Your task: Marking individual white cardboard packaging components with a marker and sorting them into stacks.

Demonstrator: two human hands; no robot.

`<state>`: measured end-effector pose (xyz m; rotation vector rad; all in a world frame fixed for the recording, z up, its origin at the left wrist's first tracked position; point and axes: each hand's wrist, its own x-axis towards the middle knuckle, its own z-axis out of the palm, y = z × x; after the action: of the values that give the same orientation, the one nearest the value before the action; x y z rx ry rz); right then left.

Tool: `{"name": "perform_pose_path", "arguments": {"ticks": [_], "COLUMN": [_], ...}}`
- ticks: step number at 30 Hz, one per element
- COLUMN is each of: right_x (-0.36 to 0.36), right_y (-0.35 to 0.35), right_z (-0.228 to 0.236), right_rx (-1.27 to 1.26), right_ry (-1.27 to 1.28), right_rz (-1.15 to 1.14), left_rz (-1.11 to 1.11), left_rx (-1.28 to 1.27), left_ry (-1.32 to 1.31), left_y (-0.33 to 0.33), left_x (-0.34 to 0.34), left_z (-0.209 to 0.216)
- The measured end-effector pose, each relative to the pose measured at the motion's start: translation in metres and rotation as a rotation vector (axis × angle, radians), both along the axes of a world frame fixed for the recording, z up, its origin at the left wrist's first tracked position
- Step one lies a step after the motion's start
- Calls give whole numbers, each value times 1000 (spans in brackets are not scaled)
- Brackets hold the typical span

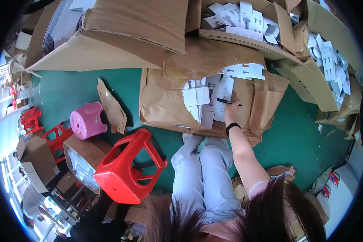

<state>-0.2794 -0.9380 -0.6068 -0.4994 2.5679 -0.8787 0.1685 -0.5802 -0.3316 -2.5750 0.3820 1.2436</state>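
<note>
My right hand (231, 109), with a black band at the wrist, is closed around a dark pen (222, 100). It hovers over or rests on flat white printed cartons (218, 92); contact cannot be made out. These lie in the torn opening of a large brown paper wrapping (161, 101) on the floor before my feet. Left of the pen are some folded white carton flaps (195, 97). More white cartons with small printed pictures (244, 70) show at the far edge of the opening. My left hand is outside the picture.
Open cardboard boxes of white cartons stand at the far side (246, 20) and right (330, 60). A large cardboard box (125, 32) fills the far left. A tipped red stool (129, 173), a pink stool (88, 120) and a brown paper scrap (111, 107) lie left on the green floor.
</note>
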Motion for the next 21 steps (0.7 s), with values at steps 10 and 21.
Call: {"name": "perform_pose_path", "arguments": {"ticks": [10,21], "right_x": [-70,-124], "right_y": [10,121], "right_z": [36,394], "right_rx": [-312,-325], "right_ry": [-365,-945], "right_rz": [-36,295], "left_rz": [294,836], "left_rx": [-107,-440], "left_ry": [210,75], "left_y": [43,191], "left_x": [-54,-211], "left_z": [61,208]}}
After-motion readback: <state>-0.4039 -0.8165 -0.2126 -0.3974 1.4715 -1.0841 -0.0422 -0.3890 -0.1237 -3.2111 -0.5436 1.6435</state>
